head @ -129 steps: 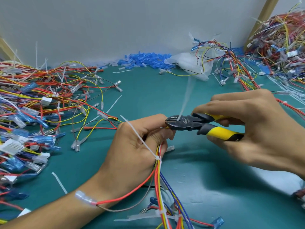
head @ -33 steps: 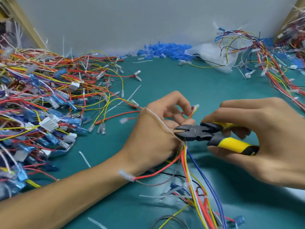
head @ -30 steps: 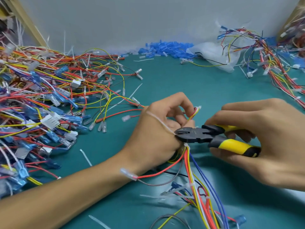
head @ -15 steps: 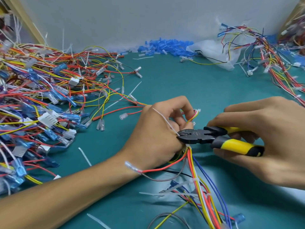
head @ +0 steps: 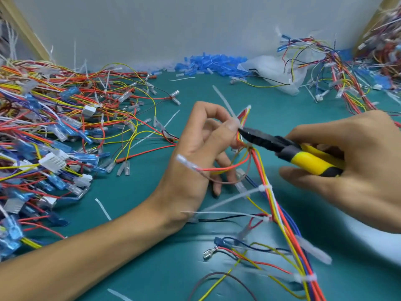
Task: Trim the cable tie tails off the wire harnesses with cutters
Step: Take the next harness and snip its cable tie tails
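The thumb and forefinger of the left hand [head: 195, 153] pinch the wire harness [head: 280, 213] right at a cable tie, whose white cable tie tail [head: 223, 103] sticks up past the knuckles. The right hand [head: 358, 170] has its fingers [head: 308, 177] curled round the yellow handles of the cutters [head: 260, 140], and their black nose touches the base of that tail. The harness trails towards the near right corner of the worktop [head: 271, 109]. A pile of harnesses [head: 54, 127] covers the left edge. Blue sleeves [head: 212, 64] and a plastic bag [head: 275, 70] lie along the far edge.
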Available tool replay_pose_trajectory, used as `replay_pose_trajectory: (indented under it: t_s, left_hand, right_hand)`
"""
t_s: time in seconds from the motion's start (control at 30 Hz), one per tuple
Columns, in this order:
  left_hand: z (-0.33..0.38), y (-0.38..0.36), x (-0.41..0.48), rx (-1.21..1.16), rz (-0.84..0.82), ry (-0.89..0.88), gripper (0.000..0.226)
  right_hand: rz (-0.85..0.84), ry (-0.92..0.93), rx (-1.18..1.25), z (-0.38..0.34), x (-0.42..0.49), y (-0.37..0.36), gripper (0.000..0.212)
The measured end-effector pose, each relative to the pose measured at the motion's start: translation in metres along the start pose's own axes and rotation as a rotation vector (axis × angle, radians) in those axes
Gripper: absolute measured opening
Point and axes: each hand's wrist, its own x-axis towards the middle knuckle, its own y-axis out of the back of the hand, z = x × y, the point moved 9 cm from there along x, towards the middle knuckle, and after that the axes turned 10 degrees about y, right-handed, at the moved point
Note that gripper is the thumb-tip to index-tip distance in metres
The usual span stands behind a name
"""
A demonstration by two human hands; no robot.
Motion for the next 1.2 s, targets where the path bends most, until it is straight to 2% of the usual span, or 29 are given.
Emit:
replay_pose_trajectory:
  t_s: [0.1,0.23,0.33,0.47,0.67,0.87,1.07,1.2]
  left_hand:
    - [0.003,-0.011,0.001,0.106,-0.077,0.004,0.012]
    - [0.000,-0.023,-0.011,0.312,-0.188,-0.012,0.035]
    - [0.000,-0.019,-0.012,0.376,-0.150,0.001,0.053]
    - [0.001,-0.016,-0.011,0.383,-0.082,-0.001,0.056]
    - [0.007,-0.009,-0.012,0.263,0.002,-0.094,0.052]
    - [0.004,-0.005,-0.011,0.215,0.014,-0.105,0.045]
    - [0.003,-0.003,-0.011,0.219,0.054,-0.102,0.049]
    - [0.006,0.000,-0.014,0.173,0.080,-0.132,0.035]
  right_hand:
    - [0.051,-0.049,-0.006,0.007,0.000,0.006,0.020]
    - [0.045,-0.103,0.051,0.008,0.000,0.002,0.019]
    - [0.029,-0.134,0.088,0.007,0.000,-0.003,0.018]
    - [0.068,-0.158,0.144,0.009,0.001,-0.004,0.020]
    - [0.140,-0.188,0.420,0.011,0.001,-0.007,0.037]
    - [0.143,-0.222,0.562,0.015,0.004,-0.011,0.031]
    - [0.112,-0.222,0.643,0.013,0.006,-0.013,0.030]
    - [0.117,-0.232,0.658,0.015,0.006,-0.012,0.029]
